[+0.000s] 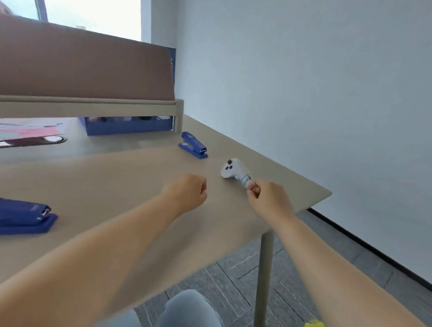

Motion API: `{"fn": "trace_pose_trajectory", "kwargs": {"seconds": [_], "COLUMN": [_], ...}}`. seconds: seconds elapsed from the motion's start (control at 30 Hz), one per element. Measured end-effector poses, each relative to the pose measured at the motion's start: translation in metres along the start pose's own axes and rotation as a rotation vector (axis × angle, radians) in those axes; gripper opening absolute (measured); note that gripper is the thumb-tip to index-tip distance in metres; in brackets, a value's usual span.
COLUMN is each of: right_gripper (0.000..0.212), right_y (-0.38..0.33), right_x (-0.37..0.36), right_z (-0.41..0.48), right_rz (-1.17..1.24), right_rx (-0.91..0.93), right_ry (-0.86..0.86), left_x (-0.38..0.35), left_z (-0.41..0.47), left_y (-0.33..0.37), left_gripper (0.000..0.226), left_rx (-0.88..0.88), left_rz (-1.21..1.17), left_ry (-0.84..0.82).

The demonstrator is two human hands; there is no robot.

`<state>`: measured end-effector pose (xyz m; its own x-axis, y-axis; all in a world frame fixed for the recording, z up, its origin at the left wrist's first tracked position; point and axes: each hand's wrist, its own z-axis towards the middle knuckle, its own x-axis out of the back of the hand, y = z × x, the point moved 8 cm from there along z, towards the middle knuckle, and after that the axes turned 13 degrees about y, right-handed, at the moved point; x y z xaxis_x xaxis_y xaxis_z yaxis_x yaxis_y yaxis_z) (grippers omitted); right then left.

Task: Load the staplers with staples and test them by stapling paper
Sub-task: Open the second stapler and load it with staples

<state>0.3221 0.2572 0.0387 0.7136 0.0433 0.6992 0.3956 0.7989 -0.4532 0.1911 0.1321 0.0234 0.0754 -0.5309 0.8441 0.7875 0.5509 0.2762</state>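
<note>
Two blue staplers are seen closed on the table (128, 181): small stapler (193, 145) near the far edge, large stapler (6, 215) at the left edge. Left hand (187, 191) is clenched empty; right hand (264, 195) fingers are pinched at a white controller (235, 169).

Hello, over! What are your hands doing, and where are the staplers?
Left hand curled, empty. Right hand pinching white controller. Small stapler far; big stapler near left, both untouched.

We found only one bit of writing: a white label wrapped round the handle of the white controller (235, 169), handwritten in dark ink. We could not make out its letters for certain.
</note>
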Motion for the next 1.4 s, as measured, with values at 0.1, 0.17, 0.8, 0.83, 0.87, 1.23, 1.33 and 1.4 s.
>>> {"fn": "trace_pose_trajectory", "kwargs": {"seconds": [0.1,0.17,0.8,0.83,0.87,1.23,1.33,1.4], "right_gripper": [0.014,0.013,0.041,0.044,0.045,0.045,0.045,0.044], "right_y": [-0.030,-0.047,-0.096,-0.095,-0.094,-0.093,-0.102,-0.111], "right_x": [-0.030,-0.055,-0.225,-0.232,-0.238,-0.245,-0.229,-0.217], "right_z": [0.016,0.028,0.177,0.184,0.190,0.192,0.181,0.168], "right_rz": [0.040,0.053,-0.088,-0.099,-0.101,-0.042,0.051,0.114], "right_rx": [0.061,0.089,0.147,0.111,0.073,0.040,0.096,0.142], "right_ry": [-0.023,-0.053,-0.062,-0.082,-0.108,-0.146,-0.130,-0.149], "left_x": [0.007,0.006,-0.029,-0.028,-0.028,-0.029,-0.022,-0.018], "left_z": [0.002,0.004,0.086,0.086,0.085,0.086,0.086,0.082], "left_y": [-0.060,-0.096,-0.201,-0.201,-0.201,-0.203,-0.199,-0.195], "left_gripper": [0.022,0.024,0.040,0.040,0.039,0.041,0.045,0.047], "left_rx": [0.122,0.177,0.292,0.293,0.294,0.309,0.345,0.354], "left_rz": [0.072,0.109,0.205,0.207,0.210,0.231,0.173,0.116], "left_ry": [-0.025,-0.034,0.024,0.036,0.042,0.039,0.057,0.071]}}
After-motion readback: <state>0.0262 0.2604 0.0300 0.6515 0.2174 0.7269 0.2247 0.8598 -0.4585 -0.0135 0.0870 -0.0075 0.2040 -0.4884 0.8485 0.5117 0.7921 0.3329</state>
